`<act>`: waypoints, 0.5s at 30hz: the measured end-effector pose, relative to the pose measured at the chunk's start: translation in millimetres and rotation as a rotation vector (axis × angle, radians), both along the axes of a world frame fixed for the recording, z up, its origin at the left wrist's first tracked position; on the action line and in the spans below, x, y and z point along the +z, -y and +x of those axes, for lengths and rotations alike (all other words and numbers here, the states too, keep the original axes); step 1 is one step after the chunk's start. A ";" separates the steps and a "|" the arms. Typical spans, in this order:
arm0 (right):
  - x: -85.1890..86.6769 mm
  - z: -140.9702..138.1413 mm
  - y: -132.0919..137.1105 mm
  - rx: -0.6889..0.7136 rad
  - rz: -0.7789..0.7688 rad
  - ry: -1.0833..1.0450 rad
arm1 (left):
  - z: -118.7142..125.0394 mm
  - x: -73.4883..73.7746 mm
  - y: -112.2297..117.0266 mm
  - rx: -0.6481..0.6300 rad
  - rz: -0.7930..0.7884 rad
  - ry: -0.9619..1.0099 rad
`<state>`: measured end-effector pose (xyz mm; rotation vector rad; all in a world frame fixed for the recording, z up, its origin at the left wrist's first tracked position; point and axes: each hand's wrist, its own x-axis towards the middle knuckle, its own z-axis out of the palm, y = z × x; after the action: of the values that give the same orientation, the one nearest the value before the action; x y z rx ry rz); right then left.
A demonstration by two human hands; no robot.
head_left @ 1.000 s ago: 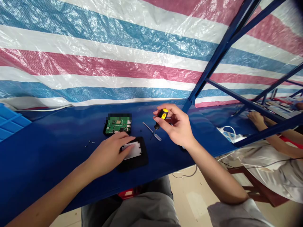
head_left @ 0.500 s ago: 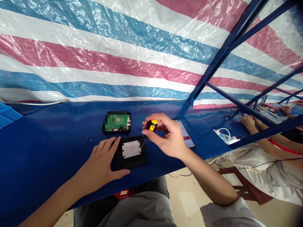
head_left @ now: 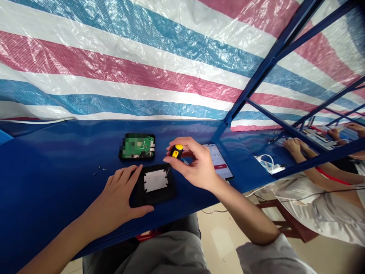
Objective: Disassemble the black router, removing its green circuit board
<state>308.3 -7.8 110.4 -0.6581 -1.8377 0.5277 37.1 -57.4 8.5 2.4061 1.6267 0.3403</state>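
My right hand [head_left: 196, 161] pinches a black and yellow screwdriver [head_left: 176, 151] by its handle. The thin shaft slants down to the upper right corner of a white plate [head_left: 156, 180]. This plate lies on a flat black case part [head_left: 168, 193] on the bench. With fingers stretched out, my left hand [head_left: 121, 196] rests against the left side of the case part. Behind it sits a green circuit board [head_left: 138, 146] in a black housing, partly blurred by pixel blocks. Several small screws [head_left: 99, 168] lie to the left.
A phone [head_left: 219, 163] with a lit screen lies right of my right hand on the blue bench [head_left: 57, 167]. Farther right are a blue metal frame [head_left: 256, 76], a white power strip [head_left: 268, 165] and a co-worker's hands [head_left: 293, 146]. A striped sheet [head_left: 128, 72] hangs behind.
The view has shifted slightly, so the bench items appear a little farther left. The screwdriver stays in my right hand at the plate's corner; my left hand keeps its place on the case part.
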 end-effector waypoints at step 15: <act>2.1 -0.8 0.6 -0.123 0.138 0.123 | -5.3 -15.9 -1.5 -0.032 0.089 0.010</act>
<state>307.5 -8.4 112.5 -0.7182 -1.9144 0.2821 31.9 -55.9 -7.4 2.4881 1.5987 0.4264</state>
